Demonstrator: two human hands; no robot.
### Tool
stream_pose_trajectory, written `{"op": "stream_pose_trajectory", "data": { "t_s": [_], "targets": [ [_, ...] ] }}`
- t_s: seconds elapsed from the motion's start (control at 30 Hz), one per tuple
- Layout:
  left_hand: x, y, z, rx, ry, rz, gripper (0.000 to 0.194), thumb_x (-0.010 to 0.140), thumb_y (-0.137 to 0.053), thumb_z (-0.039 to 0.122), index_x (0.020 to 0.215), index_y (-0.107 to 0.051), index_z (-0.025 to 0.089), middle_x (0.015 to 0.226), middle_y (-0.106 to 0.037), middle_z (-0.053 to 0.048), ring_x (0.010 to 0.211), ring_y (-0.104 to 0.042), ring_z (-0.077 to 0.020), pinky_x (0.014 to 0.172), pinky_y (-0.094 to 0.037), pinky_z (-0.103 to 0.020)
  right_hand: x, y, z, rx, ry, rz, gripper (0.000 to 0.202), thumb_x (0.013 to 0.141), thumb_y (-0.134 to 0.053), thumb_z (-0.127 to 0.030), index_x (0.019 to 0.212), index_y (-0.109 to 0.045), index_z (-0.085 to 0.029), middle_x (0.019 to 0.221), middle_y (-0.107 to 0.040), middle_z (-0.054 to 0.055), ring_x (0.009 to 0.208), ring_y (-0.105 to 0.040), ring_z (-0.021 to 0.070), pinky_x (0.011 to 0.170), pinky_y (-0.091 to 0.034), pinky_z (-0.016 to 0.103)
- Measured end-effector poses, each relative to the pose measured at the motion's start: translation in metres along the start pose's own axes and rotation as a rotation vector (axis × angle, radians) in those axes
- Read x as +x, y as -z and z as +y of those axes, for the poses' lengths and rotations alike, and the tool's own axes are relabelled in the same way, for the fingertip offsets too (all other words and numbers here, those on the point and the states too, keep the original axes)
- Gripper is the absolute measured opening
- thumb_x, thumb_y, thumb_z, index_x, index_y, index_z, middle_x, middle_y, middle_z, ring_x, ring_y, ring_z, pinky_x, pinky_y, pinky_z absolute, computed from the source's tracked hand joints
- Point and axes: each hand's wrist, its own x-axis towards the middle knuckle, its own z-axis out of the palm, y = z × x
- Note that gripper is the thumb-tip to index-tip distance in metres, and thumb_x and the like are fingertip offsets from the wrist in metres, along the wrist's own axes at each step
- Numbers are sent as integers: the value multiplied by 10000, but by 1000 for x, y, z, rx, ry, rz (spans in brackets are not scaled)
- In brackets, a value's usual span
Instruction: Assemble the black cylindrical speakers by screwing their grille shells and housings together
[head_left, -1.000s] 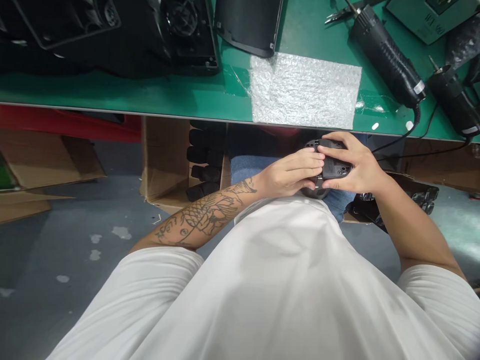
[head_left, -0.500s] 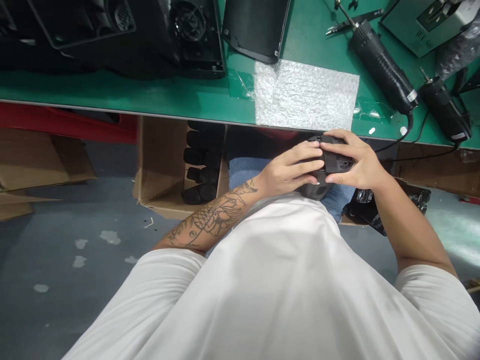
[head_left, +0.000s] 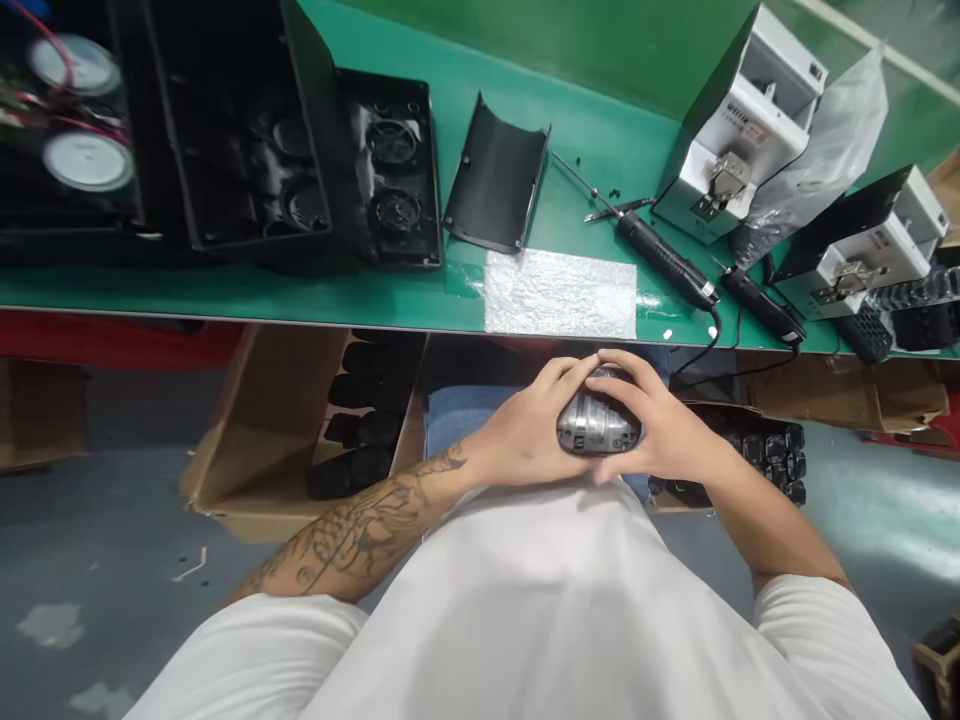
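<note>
A rounded black plastic housing [head_left: 598, 425] is held over my lap, just in front of the table edge. Its shiny grey-black side with small slots along the rim faces up. My left hand [head_left: 529, 425] is wrapped round its left side. Fingers of my right hand [head_left: 664, 420] curl over its far and right sides, with the thumb near its lower edge. Both hands meet at the far end, and the underside is hidden. Beyond it, a sheet of silvery foam wrap [head_left: 559, 293] lies at the table's front edge.
On the green table [head_left: 600, 130] lie black speaker-like cabinets [head_left: 247, 130], a curved black panel [head_left: 499, 180] and two electric screwdrivers [head_left: 667, 262]. White-fronted machines [head_left: 750, 120] stand at the right. Cardboard boxes with black parts, including one at left [head_left: 255, 440], sit below the table.
The housing has turned over, so a shiny side faces up instead of the matte one. My hands have shifted their hold around it. The view has tilted up, showing more table.
</note>
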Motion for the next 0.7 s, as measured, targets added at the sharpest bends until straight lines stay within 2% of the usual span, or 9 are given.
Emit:
{"op": "stream_pose_trajectory", "data": {
  "t_s": [0.03, 0.1, 0.17, 0.23, 0.33, 0.43, 0.5, 0.6, 0.7],
  "targets": [
    [-5, 9, 7, 23, -40, 23, 1168, 767, -1006, 497, 1760, -414, 331, 1650, -553, -156, 1484, -659, -403, 1219, -634, -535, 3, 10, 3, 41, -1, 40, 970, 962, -627, -969, 1592, -632, -232, 1675, -487, 176, 1572, -539, 338, 1295, -570, 488],
    [-11, 25, 16, 53, -157, 102, 1087, 776, -1009, 426, 1725, -487, 325, 1628, -591, -150, 1492, -657, -386, 1275, -588, -519, 12, 35, 25, 35, -70, 223, 938, 1044, -447, -976, 1569, -636, -222, 1598, -566, 170, 1490, -608, 319, 1247, -598, 479],
    [-11, 36, 14, 48, -246, 226, 1061, 787, -1014, 453, 1712, -511, 316, 1628, -614, -151, 1513, -646, -389, 1314, -543, -537, 26, 62, 60, -252, -206, 461, 855, 1070, -533, -883, 1515, -664, -165, 1555, -592, 198, 1504, -574, 348, 1308, -521, 530],
    [-3, 42, 2, -2, -293, 372, 1125, 788, -1007, 571, 1740, -466, 316, 1660, -605, -160, 1543, -627, -406, 1328, -516, -567, 41, 82, 96, -495, -391, 464, 850, 1050, -611, -789, 1560, -629, -108, 1599, -548, 242, 1536, -520, 408, 1363, -413, 623],
    [25, 43, -30, -88, -343, 554, 1282, 758, -959, 761, 1791, -345, 315, 1725, -546, -187, 1591, -585, -432, 1342, -481, -598, 62, 91, 127, -662, -559, 327, 793, 1032, -687, -557, 1661, -547, -96, 1557, -561, 260, 1452, -568, 418, 1269, -491, 614],
    [61, 40, -65, -97, -383, 705, 1308, 767, -858, 895, 1801, -275, 348, 1793, -448, -186, 1645, -520, -442, 1353, -452, -616, 72, 89, 126, -723, -566, 227, 582, 1031, -598, -367, 1571, -651, -158, 1435, -612, 219, 1318, -634, 363, 1118, -588, 500],
    [80, 40, -82, -77, -386, 767, 1307, 765, -820, 937, 1792, -255, 359, 1802, -417, -179, 1659, -498, -440, 1358, -437, -620, 70, 92, 119, -756, -530, 229, 544, 1015, -576, -338, 1522, -685, -171, 1430, -599, 213, 1305, -624, 352, 1079, -595, 474],
    [91, 45, -94, -63, -352, 790, 1293, 774, -776, 966, 1765, -225, 344, 1771, -422, -193, 1640, -515, -430, 1342, -453, -610, 55, 108, 106, -881, -435, 375, 588, 1039, -610, -471, 1525, -670, -147, 1420, -590, 229, 1283, -606, 352, 1051, -580, 462],
    [81, 53, -94, -68, -255, 697, 1296, 756, -771, 982, 1726, -194, 345, 1643, -519, -194, 1514, -626, -399, 1256, -537, -576, 34, 131, 90, -1054, -233, 574, 625, 1099, -580, -609, 1492, -688, -135, 1357, -619, 226, 1207, -635, 310, 990, -551, 399]
  ]
}}
